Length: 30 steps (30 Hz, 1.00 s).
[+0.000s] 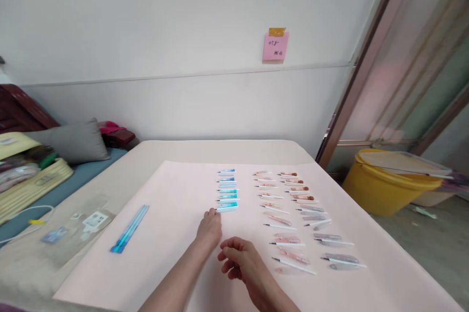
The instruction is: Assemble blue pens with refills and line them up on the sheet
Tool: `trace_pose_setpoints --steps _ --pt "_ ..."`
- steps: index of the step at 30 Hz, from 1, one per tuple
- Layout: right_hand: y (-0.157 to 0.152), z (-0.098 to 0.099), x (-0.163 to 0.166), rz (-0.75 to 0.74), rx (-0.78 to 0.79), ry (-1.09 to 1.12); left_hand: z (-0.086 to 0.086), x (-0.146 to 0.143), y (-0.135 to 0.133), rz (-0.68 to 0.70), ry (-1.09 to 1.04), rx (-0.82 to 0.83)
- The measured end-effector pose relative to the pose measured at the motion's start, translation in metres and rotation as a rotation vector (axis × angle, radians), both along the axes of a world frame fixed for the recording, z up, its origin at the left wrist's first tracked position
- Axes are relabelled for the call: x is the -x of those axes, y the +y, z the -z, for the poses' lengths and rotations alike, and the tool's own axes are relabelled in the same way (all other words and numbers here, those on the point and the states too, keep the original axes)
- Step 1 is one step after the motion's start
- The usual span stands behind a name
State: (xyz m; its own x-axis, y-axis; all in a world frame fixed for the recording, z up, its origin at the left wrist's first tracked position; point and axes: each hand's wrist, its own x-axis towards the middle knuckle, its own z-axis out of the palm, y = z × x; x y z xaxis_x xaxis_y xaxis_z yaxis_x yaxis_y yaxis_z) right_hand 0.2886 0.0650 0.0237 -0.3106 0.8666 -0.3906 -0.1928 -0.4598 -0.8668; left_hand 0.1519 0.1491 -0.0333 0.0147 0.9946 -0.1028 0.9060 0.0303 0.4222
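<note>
My left hand [210,228] is at the near end of a column of blue items, its fingers drawn together at the dark tip of the lowest white pen refill [227,208]. That refill lies beside a blue pen piece [229,204]. Lower and to the right, my right hand [240,259] hovers with loosely bent fingers, thumb apart, nothing visible in it. Beyond its fingers lie a column of pinkish clear pen pieces [287,239] with white refills [294,266], and another column with brown-topped pieces [301,189] and greyish ones [340,257].
Several blue sticks [132,226] lie together on the pale sheet [161,190] at left. Clear plastic packaging [76,229] rests farther left. A yellow bucket [384,185] stands right of the table. A pink note [275,48] is taped to the wall behind.
</note>
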Motion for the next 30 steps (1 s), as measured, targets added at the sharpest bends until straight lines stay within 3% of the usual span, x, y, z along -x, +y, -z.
trace_pose_setpoints --steps 10,17,20,23,26,30 --pt "0.001 -0.006 -0.004 0.012 -0.003 -0.007 0.0 -0.005 0.007 0.067 0.111 0.009" --pt "0.003 0.0 -0.004 -0.015 -0.014 -0.004 -0.023 0.013 -0.016 0.077 0.088 -0.016" --pt "0.005 0.001 -0.002 -0.013 -0.002 -0.04 -0.034 0.047 -0.026 -0.027 0.11 -0.028" --pt "0.003 -0.001 -0.001 -0.027 0.001 -0.04 -0.037 0.095 -0.036 -0.223 0.176 -0.028" --pt "0.001 -0.002 -0.001 -0.03 -0.021 -0.025 -0.032 0.139 -0.043 -0.475 0.319 0.0" --pt "0.001 0.0 -0.001 -0.048 -0.004 -0.045 -0.024 0.164 -0.047 -0.585 0.347 0.1"
